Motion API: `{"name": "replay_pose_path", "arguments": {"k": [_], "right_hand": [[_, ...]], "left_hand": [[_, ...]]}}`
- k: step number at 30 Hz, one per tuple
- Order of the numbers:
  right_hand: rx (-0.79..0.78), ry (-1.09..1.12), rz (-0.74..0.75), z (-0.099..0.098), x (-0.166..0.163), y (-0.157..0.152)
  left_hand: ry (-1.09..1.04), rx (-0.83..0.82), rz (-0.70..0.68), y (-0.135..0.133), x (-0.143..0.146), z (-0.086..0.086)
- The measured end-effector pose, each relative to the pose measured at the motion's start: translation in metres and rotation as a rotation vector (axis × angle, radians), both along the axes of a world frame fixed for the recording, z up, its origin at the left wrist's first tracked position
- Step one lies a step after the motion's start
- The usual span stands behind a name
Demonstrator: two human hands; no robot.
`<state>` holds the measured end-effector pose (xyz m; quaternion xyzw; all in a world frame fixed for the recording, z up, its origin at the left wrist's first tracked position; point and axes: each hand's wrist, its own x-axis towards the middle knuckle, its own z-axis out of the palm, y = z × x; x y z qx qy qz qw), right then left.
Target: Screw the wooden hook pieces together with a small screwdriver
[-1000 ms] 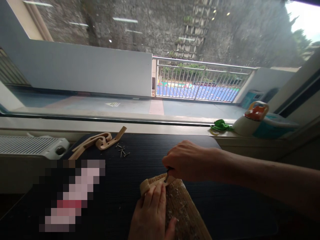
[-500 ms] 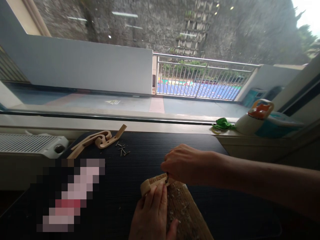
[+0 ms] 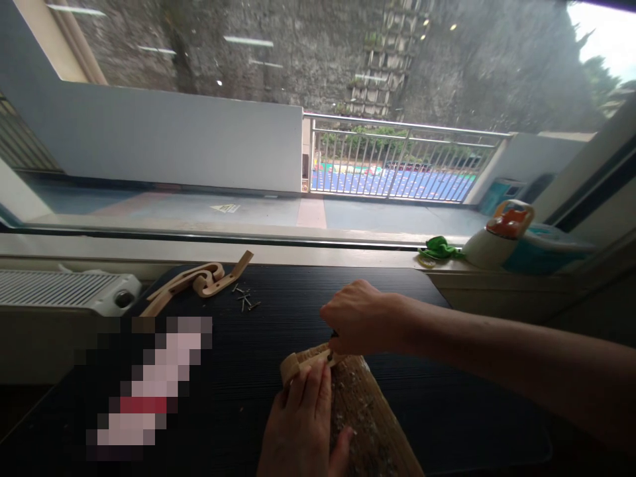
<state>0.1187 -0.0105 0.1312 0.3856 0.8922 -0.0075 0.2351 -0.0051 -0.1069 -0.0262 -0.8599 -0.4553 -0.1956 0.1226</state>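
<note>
My left hand [image 3: 301, 424] lies flat on a small pale wooden piece [image 3: 303, 360], pressing it down on a rough wooden block [image 3: 370, 424] strewn with shavings. My right hand [image 3: 360, 317] is closed around a small dark tool [image 3: 332, 348], whose tip meets the wooden piece just past my left fingertips. Most of the tool is hidden in my fist. Both rest on a black ribbed table [image 3: 278, 318].
Curved wooden parts [image 3: 196, 281] and several small screws [image 3: 244, 299] lie at the table's far left. A white radiator [image 3: 64, 291] is beside them. On the sill at right sit a green cloth [image 3: 440, 250] and a white and orange jug [image 3: 499, 240]. A pixelated patch covers the near left.
My right hand has twisted slightly on the tool and stays at the same spot on the wooden piece. My left hand keeps pressing. The view wobbled a little.
</note>
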Motion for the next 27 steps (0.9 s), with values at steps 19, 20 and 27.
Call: {"name": "replay_pose_path", "arguments": {"k": [19,20,27], "right_hand": [[0.019,0.095,-0.055,-0.012,0.010,-0.005],[0.029,0.085,-0.058,-0.011,0.009,-0.006],[0.013,0.036,0.061,0.007,0.001,-0.015]], "left_hand": [[-0.027,0.041,-0.012,0.004,0.002,0.003],[-0.030,0.032,-0.003,0.004,0.003,0.004],[-0.024,0.035,0.007,0.001,0.004,0.008]]}}
